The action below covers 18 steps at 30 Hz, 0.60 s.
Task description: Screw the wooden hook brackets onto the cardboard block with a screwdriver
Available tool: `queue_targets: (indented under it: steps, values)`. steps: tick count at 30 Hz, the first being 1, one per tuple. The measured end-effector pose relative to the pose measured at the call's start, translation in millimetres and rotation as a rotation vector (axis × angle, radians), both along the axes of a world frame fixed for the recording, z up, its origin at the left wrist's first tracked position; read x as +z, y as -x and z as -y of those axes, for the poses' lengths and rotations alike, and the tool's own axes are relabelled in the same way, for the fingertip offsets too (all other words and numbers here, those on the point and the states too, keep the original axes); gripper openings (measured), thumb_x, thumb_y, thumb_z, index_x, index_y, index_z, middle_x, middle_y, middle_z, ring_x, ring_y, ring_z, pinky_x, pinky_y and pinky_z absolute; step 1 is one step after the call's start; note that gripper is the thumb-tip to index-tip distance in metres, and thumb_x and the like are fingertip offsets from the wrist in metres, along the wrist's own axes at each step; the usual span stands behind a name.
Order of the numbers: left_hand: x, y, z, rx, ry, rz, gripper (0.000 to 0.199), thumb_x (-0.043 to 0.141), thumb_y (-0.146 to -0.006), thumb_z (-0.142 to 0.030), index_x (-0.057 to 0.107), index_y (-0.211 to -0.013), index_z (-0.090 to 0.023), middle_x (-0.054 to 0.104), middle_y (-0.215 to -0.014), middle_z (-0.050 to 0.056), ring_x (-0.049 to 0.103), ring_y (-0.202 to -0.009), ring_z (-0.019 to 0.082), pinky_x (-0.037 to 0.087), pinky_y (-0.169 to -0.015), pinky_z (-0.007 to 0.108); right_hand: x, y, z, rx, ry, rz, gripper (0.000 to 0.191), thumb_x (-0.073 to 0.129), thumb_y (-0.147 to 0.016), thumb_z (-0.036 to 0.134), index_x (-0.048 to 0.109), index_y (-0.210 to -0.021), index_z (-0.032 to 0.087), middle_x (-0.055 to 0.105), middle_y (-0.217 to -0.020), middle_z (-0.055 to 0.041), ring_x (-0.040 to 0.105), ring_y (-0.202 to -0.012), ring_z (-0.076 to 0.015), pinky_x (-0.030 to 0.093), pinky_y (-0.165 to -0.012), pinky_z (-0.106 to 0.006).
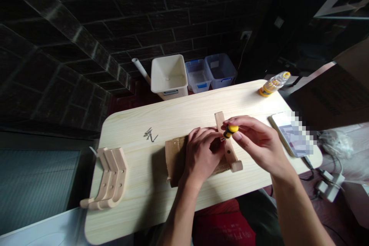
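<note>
In my right hand (256, 140) is a stubby yellow and black screwdriver (230, 130), held between thumb and fingers and tilted down toward a wooden hook (236, 166). The hook lies across the right end of a brown cardboard box (174, 157), and a dark hole shows in its face. My left hand (203, 150) rests over the box, its thumb and forefinger closed together beside the screwdriver's tip. Whatever they pinch is hidden. Several loose screws (150, 134) lie left of the box. More wooden hooks (112, 178) sit side by side at the table's left end.
A clear bottle with a yellow cap (275, 83) stands at the table's back right corner. Near the right edge lies a phone (291, 132) with a cable. Beyond the table are a white bin (169, 75) and clear tubs (198, 75). A power strip (330, 186) is at right.
</note>
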<state>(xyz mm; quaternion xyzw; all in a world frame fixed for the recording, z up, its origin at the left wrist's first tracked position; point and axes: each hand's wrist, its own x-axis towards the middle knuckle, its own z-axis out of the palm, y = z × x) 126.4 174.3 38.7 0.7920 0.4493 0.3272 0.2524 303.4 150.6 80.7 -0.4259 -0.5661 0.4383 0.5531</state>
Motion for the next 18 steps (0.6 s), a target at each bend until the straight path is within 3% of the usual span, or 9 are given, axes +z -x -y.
queue_targets:
  steps: [9,18]
  values:
    - [-0.2,-0.4,-1.1,-0.009,-0.014,-0.011,0.006,0.066,-0.101,-0.028,0.072,-0.1,-0.028,0.079,-0.101,-0.002,0.071,-0.106,0.02,0.045,-0.104,0.041,1.5,3.3,2.0,-0.035,-0.021,0.001,0.031,0.072,-0.097,0.014,0.075,-0.122,0.033,0.074,-0.125,-0.002,0.068,-0.121,-0.0171,0.057,-0.106,-0.029]
    - [-0.4,-2.1,0.0,0.008,-0.004,-0.05,0.007,0.073,-0.092,-0.022,0.069,-0.096,-0.027,0.078,-0.1,-0.002,0.07,-0.104,0.022,0.045,-0.103,0.042,8.0,4.6,0.3,-0.037,-0.095,0.151,0.031,0.061,-0.104,0.017,0.075,-0.127,0.032,0.075,-0.132,-0.0024,0.065,-0.131,-0.0202,0.051,-0.115,-0.038]
